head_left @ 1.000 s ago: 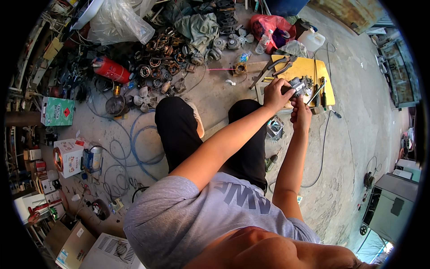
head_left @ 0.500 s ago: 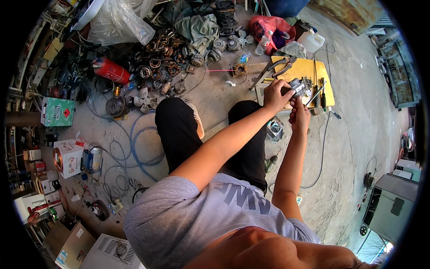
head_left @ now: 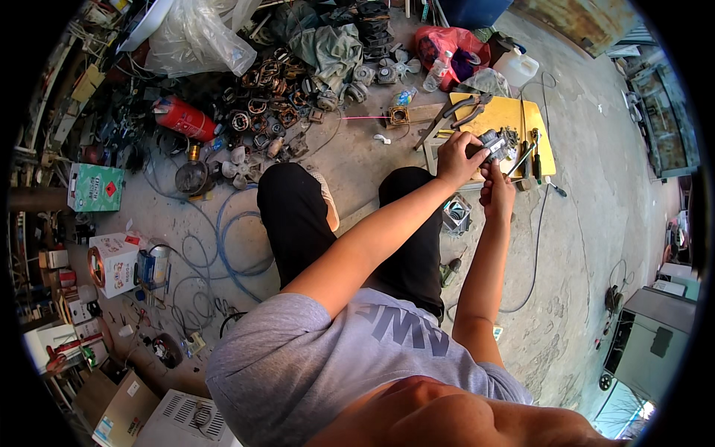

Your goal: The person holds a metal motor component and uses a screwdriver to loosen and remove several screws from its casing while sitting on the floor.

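Concrete floor (head_left: pixel 596 223), cluttered along far edge with copper-wound motor parts (head_left: pixel 268 97), red cylinder (head_left: pixel 182 118), blue hose loops (head_left: pixel 223 246). Yellow board (head_left: pixel 514 119) near far right, carrying pliers (head_left: pixel 454 112) and hand tools. Small grey metal motor part (head_left: pixel 493 143) held above board's near edge. Left hand (head_left: pixel 458 156) fingers closed around it from left; right hand (head_left: pixel 497 186) fingers pinched on its underside. Both forearms extended over black-trousered knees.
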The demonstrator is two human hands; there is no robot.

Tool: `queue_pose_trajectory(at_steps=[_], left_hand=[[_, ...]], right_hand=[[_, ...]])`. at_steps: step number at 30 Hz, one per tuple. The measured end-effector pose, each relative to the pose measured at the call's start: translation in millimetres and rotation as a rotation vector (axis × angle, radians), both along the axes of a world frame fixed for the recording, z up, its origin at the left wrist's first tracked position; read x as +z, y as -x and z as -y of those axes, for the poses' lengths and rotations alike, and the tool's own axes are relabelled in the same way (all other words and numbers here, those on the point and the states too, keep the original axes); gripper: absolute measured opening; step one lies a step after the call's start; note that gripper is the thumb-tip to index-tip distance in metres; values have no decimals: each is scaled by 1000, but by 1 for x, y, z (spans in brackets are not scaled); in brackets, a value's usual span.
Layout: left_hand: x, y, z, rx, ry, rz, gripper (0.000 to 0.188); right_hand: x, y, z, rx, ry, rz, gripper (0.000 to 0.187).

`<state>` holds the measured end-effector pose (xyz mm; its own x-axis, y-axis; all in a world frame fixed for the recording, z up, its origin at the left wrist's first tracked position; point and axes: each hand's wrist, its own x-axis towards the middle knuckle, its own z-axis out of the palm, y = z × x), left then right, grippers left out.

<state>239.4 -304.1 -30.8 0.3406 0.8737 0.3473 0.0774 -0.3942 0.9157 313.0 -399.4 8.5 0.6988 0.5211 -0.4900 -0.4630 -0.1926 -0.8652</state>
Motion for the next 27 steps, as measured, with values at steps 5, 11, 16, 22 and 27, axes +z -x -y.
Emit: queue_pose_trajectory(at_steps=[5, 11, 16, 22, 27], left_hand=[[3, 3, 0, -17, 33, -1, 25], [-1, -3, 4, -39, 28, 67, 24], [-18, -7, -8, -16, -8, 149, 23], [-5, -5, -1, -43, 24, 42, 22], [-9, -5, -5, -64, 49, 62, 20]], right_hand=[[0, 0, 1, 27, 15, 13, 30], [-9, -5, 7, 8, -17, 29, 30], [-13, -4, 13, 22, 33, 175, 28], [-58, -81, 15, -129, 212, 847, 33], [-37, -93, -13, 101, 570, 965, 33]])
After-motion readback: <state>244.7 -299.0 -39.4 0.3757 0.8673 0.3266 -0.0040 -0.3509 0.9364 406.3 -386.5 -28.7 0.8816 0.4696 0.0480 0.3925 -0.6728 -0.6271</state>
